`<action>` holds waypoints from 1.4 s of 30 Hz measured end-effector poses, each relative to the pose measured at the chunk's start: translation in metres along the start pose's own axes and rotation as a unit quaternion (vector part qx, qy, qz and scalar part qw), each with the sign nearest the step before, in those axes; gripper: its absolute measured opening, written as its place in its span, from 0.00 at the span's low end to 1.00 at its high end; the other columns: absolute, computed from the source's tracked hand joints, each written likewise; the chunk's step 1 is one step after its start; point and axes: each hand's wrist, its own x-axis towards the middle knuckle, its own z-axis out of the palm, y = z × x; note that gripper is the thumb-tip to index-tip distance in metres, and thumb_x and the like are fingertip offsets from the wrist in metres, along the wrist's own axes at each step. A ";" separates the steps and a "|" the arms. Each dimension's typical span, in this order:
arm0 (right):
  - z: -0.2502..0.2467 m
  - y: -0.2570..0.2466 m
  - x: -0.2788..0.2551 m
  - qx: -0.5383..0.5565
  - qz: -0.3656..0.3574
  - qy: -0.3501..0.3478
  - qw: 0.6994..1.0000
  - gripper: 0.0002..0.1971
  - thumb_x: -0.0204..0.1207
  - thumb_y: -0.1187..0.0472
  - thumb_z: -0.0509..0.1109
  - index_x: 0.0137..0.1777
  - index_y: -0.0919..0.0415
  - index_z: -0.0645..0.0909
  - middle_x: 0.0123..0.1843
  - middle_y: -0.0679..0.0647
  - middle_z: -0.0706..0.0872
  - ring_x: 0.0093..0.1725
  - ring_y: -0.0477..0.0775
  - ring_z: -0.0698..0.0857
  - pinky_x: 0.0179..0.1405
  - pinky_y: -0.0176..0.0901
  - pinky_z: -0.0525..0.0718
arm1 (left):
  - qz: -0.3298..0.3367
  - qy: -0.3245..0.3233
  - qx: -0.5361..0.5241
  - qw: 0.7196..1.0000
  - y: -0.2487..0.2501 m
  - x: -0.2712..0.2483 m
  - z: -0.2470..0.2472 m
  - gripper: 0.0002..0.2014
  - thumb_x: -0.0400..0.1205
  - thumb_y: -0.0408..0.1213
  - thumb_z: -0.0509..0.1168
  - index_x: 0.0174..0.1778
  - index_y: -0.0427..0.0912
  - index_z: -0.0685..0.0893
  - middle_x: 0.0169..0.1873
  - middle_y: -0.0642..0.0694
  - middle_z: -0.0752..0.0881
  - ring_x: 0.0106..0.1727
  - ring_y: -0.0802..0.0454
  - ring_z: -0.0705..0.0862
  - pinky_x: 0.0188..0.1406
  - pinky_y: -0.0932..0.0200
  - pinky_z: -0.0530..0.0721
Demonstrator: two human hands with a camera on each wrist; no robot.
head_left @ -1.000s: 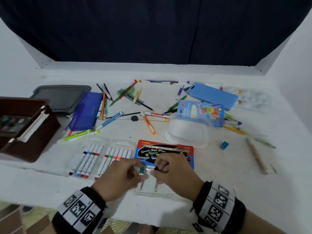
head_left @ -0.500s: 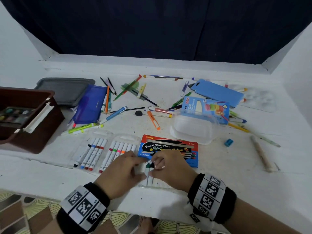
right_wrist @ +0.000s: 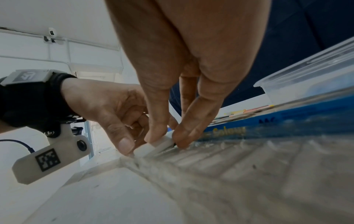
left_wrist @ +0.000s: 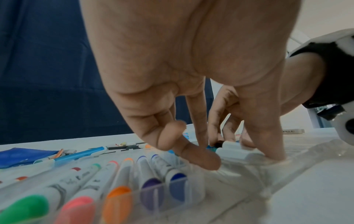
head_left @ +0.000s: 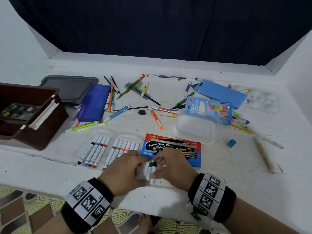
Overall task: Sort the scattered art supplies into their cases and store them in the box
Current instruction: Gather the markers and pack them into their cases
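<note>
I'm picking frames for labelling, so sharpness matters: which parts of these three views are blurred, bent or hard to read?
Head view: mostly sharp, the box lettering readable, table edges bowed by the wide lens. Left wrist view: the nearest markers are soft, the left hand fills the frame. Right wrist view: the clear tray in the foreground is smeared, the right hand is sharper.

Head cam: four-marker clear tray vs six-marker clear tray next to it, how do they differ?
The four-marker clear plastic tray holds black, blue, brown and red markers with empty slots showing; the six-marker clear plastic tray holds brighter caps, packed closer. The first lies farther left, clear of the left hand; the second touches it. Both lie flat.
</note>
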 end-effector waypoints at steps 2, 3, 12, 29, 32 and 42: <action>-0.001 -0.001 0.000 0.002 -0.002 -0.003 1.000 0.21 0.64 0.59 0.87 0.55 0.63 0.88 0.36 0.44 0.84 0.35 0.42 0.85 0.37 0.23 0.82 | 0.000 -0.002 0.022 1.000 0.002 0.000 -0.002 0.35 0.73 0.56 0.75 0.77 0.63 0.73 0.54 0.57 0.77 0.41 0.64 0.77 0.39 0.71 0.70; -0.001 -0.001 0.000 0.002 -0.004 -0.002 1.000 0.20 0.64 0.60 0.87 0.55 0.63 0.88 0.36 0.43 0.83 0.36 0.42 0.85 0.37 0.24 0.82 | 0.000 -0.002 0.027 1.000 0.002 0.000 -0.002 0.34 0.73 0.54 0.74 0.77 0.63 0.73 0.54 0.56 0.78 0.42 0.63 0.76 0.40 0.69 0.72; -0.001 0.001 0.001 -0.032 -0.022 -0.003 0.999 0.16 0.67 0.63 0.84 0.55 0.65 0.89 0.44 0.59 0.90 0.43 0.58 0.89 0.46 0.37 0.87 | 0.016 -0.015 0.013 1.000 0.000 0.000 -0.007 0.22 0.77 0.44 0.71 0.69 0.55 0.83 0.51 0.53 0.82 0.41 0.63 0.81 0.44 0.65 0.82; 0.012 -0.009 0.003 -0.116 -0.045 -0.004 0.992 0.20 0.68 0.54 0.84 0.56 0.62 0.89 0.47 0.54 0.90 0.45 0.50 0.87 0.51 0.44 0.86 | -0.021 0.015 0.061 0.998 0.004 -0.003 -0.001 0.23 0.77 0.51 0.73 0.70 0.62 0.81 0.55 0.57 0.81 0.52 0.58 0.80 0.48 0.62 0.78; 0.014 -0.009 0.001 -0.127 -0.038 -0.015 0.991 0.23 0.67 0.50 0.84 0.59 0.62 0.88 0.47 0.54 0.90 0.46 0.51 0.87 0.52 0.47 0.87 | -0.016 0.017 0.080 0.997 0.003 -0.003 -0.002 0.25 0.78 0.52 0.72 0.72 0.62 0.80 0.61 0.58 0.76 0.62 0.56 0.78 0.53 0.61 0.77; 0.016 -0.009 0.007 -0.189 -0.032 -0.040 0.981 0.25 0.65 0.52 0.85 0.57 0.62 0.82 0.49 0.57 0.88 0.50 0.57 0.84 0.46 0.46 0.78 | -0.005 0.017 0.082 0.996 0.003 0.001 -0.003 0.26 0.75 0.51 0.75 0.71 0.61 0.82 0.64 0.60 0.78 0.65 0.57 0.77 0.60 0.60 0.77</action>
